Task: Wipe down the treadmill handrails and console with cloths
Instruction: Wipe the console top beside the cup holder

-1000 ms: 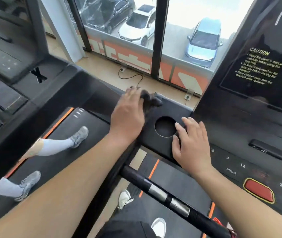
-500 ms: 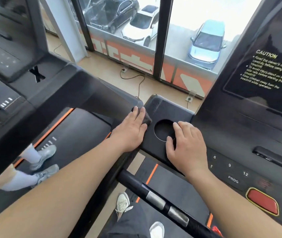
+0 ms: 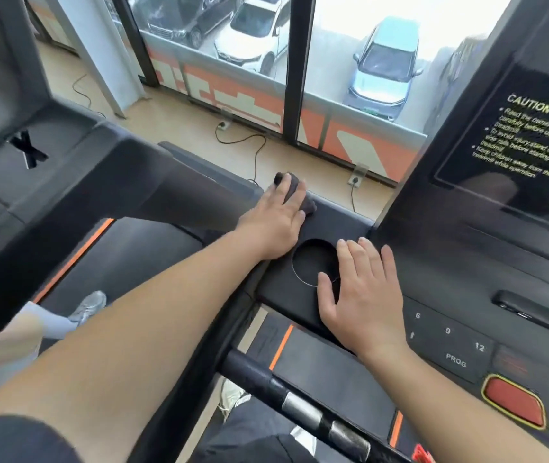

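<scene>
The left hand (image 3: 271,225) has its fingers (image 3: 283,195) straight, pressing a soft dark cloth (image 3: 308,203) onto the far left corner of the smooth black console (image 3: 346,225). The cloth peeks out from under them. The right hand (image 3: 363,295) rests flat and holds nothing, its fingers beside the round cup hole (image 3: 310,262). Most of the console still to wipe probably lies to the right of the left fingers, running sideways.

Far ahead of you, through the glass, three cars are parked: a dark car (image 3: 179,18) on the left, a white car (image 3: 249,41) in the middle and a blue car (image 3: 383,71) on the right. A black window post (image 3: 296,61) stands between the white and blue ones. On the wooden floor (image 3: 179,125) below, a black cable (image 3: 255,155) loops near a socket (image 3: 355,179). To your near left, another person's grey shoe (image 3: 87,307) is on the neighbouring belt (image 3: 133,255).
</scene>
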`<state>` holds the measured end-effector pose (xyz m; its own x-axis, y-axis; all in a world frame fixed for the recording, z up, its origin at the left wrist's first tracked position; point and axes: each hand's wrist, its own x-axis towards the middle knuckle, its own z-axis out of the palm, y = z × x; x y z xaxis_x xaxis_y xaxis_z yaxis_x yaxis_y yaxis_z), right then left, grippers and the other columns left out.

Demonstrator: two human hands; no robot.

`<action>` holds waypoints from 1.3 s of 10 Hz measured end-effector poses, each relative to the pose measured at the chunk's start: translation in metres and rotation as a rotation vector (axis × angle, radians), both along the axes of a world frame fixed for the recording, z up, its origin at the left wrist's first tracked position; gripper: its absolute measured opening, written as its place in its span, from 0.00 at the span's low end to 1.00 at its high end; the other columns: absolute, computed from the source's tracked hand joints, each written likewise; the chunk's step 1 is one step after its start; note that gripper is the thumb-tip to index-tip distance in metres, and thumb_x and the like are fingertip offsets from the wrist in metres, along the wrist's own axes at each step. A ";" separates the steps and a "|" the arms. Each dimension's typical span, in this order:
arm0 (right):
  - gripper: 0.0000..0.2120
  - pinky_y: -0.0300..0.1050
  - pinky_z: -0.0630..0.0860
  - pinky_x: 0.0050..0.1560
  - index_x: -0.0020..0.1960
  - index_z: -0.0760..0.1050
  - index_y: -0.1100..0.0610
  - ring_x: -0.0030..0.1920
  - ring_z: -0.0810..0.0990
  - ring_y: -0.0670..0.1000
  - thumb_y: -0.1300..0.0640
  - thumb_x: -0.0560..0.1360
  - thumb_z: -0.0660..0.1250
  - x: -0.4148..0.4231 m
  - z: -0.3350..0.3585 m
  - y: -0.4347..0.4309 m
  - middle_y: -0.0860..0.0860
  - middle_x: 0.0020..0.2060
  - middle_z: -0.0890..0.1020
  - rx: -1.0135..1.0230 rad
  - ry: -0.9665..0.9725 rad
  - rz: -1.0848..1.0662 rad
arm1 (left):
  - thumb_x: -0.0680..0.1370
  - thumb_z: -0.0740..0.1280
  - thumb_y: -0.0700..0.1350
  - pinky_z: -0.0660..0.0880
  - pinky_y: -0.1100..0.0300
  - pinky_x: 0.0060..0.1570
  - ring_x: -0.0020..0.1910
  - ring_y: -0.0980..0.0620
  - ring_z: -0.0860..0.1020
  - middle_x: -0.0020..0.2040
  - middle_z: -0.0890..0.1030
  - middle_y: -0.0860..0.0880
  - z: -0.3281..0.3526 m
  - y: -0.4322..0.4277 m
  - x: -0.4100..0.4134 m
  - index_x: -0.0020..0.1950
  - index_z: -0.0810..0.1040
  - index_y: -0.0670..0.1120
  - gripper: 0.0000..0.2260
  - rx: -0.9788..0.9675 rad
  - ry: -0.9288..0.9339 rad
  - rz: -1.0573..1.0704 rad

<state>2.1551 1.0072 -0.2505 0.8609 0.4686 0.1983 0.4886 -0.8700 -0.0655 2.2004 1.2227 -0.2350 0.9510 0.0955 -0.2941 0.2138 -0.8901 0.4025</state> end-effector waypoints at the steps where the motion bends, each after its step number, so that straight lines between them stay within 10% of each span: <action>1: 0.28 0.62 0.55 0.79 0.74 0.70 0.61 0.75 0.68 0.58 0.45 0.80 0.59 -0.001 0.000 0.000 0.56 0.69 0.76 0.005 -0.004 0.001 | 0.87 0.47 0.54 0.46 0.48 0.81 0.83 0.48 0.43 0.84 0.41 0.51 0.001 -0.002 0.013 0.84 0.44 0.55 0.26 -0.044 -0.012 0.022; 4: 0.28 0.62 0.54 0.79 0.73 0.72 0.60 0.75 0.68 0.58 0.44 0.80 0.57 -0.002 0.003 0.000 0.56 0.69 0.77 0.016 0.021 -0.006 | 0.85 0.62 0.49 0.61 0.56 0.77 0.77 0.53 0.66 0.77 0.71 0.54 0.016 0.008 -0.067 0.76 0.72 0.49 0.19 -0.178 -0.340 0.096; 6: 0.26 0.61 0.54 0.79 0.70 0.75 0.60 0.74 0.69 0.57 0.44 0.80 0.57 -0.002 0.003 0.000 0.56 0.68 0.77 0.021 0.034 -0.004 | 0.75 0.75 0.52 0.71 0.52 0.69 0.69 0.48 0.75 0.68 0.79 0.49 0.026 0.022 -0.047 0.76 0.70 0.49 0.30 -0.248 -0.206 0.425; 7: 0.26 0.61 0.54 0.79 0.69 0.76 0.60 0.74 0.69 0.57 0.45 0.80 0.57 -0.002 0.002 -0.001 0.56 0.68 0.77 0.025 0.033 -0.003 | 0.74 0.76 0.51 0.76 0.55 0.55 0.53 0.49 0.81 0.47 0.81 0.55 0.034 0.023 -0.048 0.59 0.80 0.51 0.16 -0.126 -0.271 0.400; 9: 0.26 0.61 0.54 0.79 0.71 0.74 0.60 0.74 0.68 0.56 0.44 0.80 0.56 -0.003 0.005 -0.002 0.55 0.68 0.77 0.051 0.037 -0.002 | 0.77 0.71 0.50 0.71 0.61 0.41 0.47 0.49 0.78 0.43 0.79 0.53 0.075 0.033 -0.048 0.48 0.77 0.48 0.07 -0.299 -0.341 0.547; 11: 0.27 0.61 0.54 0.79 0.73 0.71 0.59 0.75 0.68 0.56 0.44 0.80 0.56 -0.004 0.009 -0.002 0.53 0.69 0.76 0.071 0.045 0.006 | 0.76 0.69 0.46 0.76 0.52 0.41 0.37 0.52 0.76 0.44 0.81 0.46 0.167 0.028 -0.054 0.50 0.75 0.44 0.08 -0.175 -0.571 0.281; 13: 0.26 0.60 0.53 0.80 0.73 0.70 0.59 0.75 0.68 0.56 0.46 0.80 0.56 -0.002 0.007 -0.002 0.53 0.69 0.76 0.089 0.039 0.011 | 0.71 0.68 0.55 0.78 0.50 0.52 0.54 0.50 0.80 0.54 0.83 0.54 0.117 -0.020 -0.093 0.46 0.73 0.52 0.10 0.009 -0.327 -0.172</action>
